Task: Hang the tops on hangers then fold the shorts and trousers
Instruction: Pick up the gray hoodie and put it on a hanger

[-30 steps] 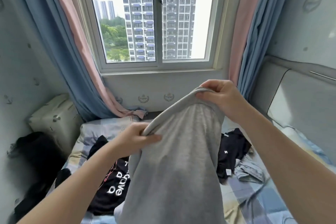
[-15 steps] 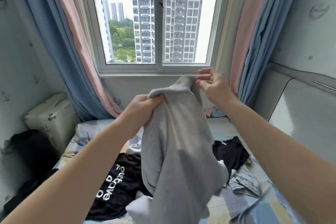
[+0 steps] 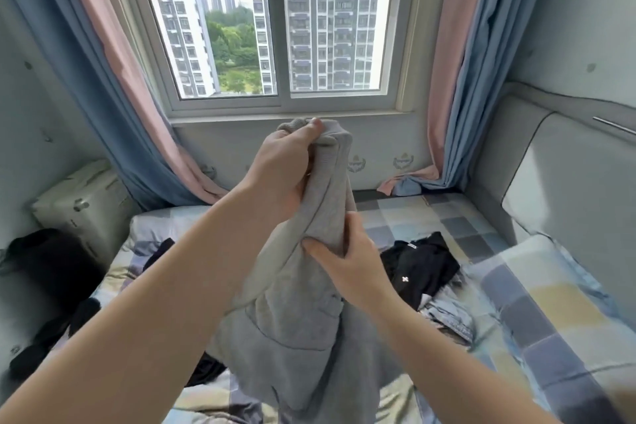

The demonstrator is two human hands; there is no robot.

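A grey garment (image 3: 303, 330) hangs bunched in the air over the bed. My left hand (image 3: 282, 169) grips its gathered ribbed top edge below the window sill. Lower down, my right hand (image 3: 347, 262) pinches the grey cloth at its middle. On the bed to the right lies a black garment (image 3: 420, 262) with a small white mark, and a pale blue denim piece (image 3: 447, 317) beside it. Another black garment (image 3: 206, 368) shows under my left forearm, mostly hidden.
The checked bedsheet (image 3: 537, 327) covers the bed. A padded headboard (image 3: 564, 175) runs along the right. A cream case (image 3: 82, 206) and dark clothes (image 3: 51, 262) sit at the left. Blue and pink curtains (image 3: 113, 79) frame the window. No hanger is in view.
Both hands held the grey garment's top edge spread wide. My left hand has gathered that edge into one fist, and my right hand has let go and dropped to pinch the cloth lower down.
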